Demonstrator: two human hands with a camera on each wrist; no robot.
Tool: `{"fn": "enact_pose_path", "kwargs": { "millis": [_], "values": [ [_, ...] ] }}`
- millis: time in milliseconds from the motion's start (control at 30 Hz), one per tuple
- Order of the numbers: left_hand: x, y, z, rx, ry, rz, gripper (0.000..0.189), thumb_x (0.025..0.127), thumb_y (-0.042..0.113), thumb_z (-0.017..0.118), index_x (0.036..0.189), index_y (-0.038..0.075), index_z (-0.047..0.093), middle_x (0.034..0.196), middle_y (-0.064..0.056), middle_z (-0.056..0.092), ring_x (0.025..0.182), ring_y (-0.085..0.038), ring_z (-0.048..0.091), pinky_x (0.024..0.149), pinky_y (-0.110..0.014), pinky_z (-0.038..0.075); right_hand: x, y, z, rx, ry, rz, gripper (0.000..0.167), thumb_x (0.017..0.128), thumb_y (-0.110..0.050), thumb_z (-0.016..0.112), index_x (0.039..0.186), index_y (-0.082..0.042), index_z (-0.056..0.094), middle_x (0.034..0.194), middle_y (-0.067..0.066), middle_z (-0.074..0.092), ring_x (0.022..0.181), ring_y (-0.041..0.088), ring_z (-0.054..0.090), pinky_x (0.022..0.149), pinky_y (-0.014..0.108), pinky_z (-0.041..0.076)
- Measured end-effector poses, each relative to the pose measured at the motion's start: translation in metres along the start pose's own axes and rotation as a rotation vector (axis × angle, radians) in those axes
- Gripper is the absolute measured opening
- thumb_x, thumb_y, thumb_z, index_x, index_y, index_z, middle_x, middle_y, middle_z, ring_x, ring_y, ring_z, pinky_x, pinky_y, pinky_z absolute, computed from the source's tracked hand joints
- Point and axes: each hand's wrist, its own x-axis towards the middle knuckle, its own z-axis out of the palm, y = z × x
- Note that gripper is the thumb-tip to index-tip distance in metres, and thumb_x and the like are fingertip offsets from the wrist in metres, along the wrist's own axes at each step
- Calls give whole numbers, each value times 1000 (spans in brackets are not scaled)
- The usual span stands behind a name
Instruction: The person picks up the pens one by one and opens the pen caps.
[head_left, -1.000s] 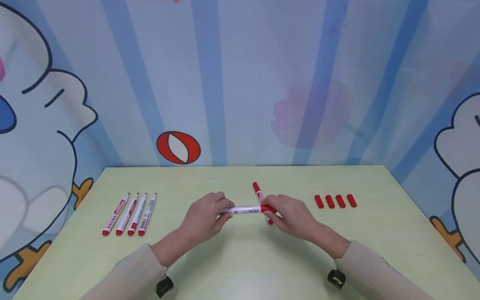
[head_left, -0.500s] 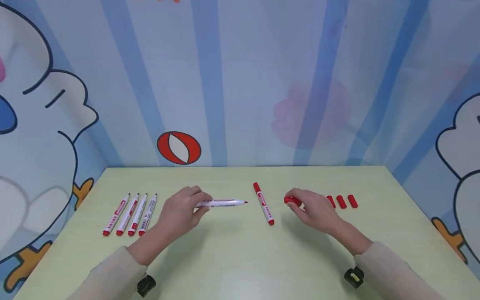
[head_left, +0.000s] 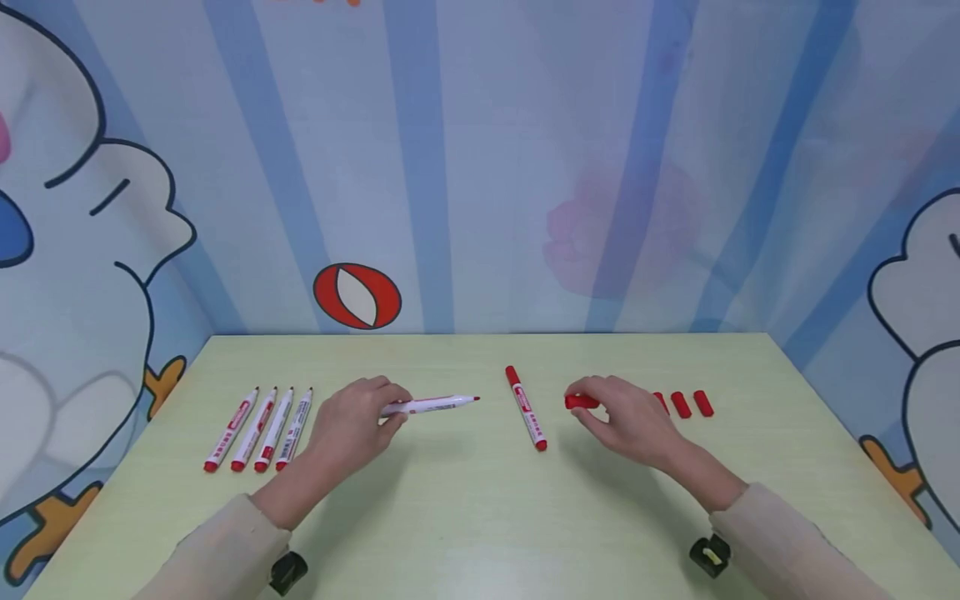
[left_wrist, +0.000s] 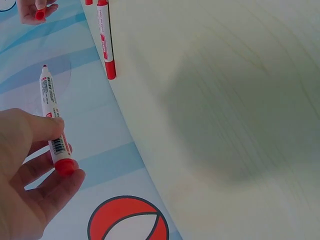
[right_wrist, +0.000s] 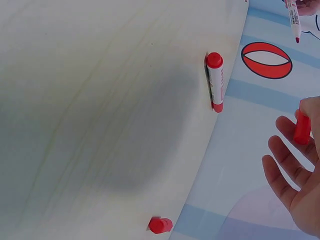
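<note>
My left hand pinches an uncapped white marker above the table, its red tip pointing right. In the left wrist view, the thumb lies across the barrel of that marker and a fingertip touches its red end. My right hand holds a red cap between thumb and fingers, apart from the marker. The right wrist view shows the cap with the other fingers spread loosely. Between the hands, a capped red marker lies slanted on the table.
Several uncapped markers lie in a row at the left of the table. Red caps lie in a row at the right, one partly hidden behind the right hand. A printed backdrop stands behind the table.
The hands have moved apart. The red cap came off the marker with the right hand, baring the tip. Lately the left hand has shifted slightly left with the marker.
</note>
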Motion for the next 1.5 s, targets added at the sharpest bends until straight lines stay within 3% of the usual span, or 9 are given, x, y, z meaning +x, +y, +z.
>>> {"fn": "enact_pose_path", "kwargs": {
  "millis": [267,567,900,1267,1500],
  "values": [
    [1,-9,-2,-2,-90,-107,23,74,21,77,95,17,70,79,3,62,64,-10,51,55,-23,42,0,-1,-3,-14,12,7,25,77,-19,73,101,-19,64,95,-5,66,83,11,62,64,25,50],
    [-1,-18,-3,-5,-138,-180,24,74,21,76,96,13,69,77,-1,63,56,-11,46,49,-22,39,-1,2,-2,-30,29,4,26,76,-20,75,100,-20,65,94,-6,67,82,10,62,64,25,50],
    [-1,-34,-4,16,-174,-235,22,76,21,74,95,11,68,74,-3,65,52,-13,46,47,-23,37,-2,1,-2,-30,18,22,26,77,-21,74,101,-20,64,95,-5,67,83,11,62,66,26,51],
    [0,-46,-4,-3,-231,-318,24,77,19,73,98,8,68,79,-5,65,61,-16,49,53,-26,41,-4,1,2,-9,26,12,25,78,-22,73,101,-19,64,96,-5,67,84,11,62,67,26,51],
    [-3,-55,-1,20,-216,-312,20,77,18,73,93,6,69,78,-5,59,62,-17,48,51,-29,41,-4,1,2,-19,28,13,26,77,-20,74,101,-19,65,96,-5,67,83,11,62,66,26,51]
  ]
}}
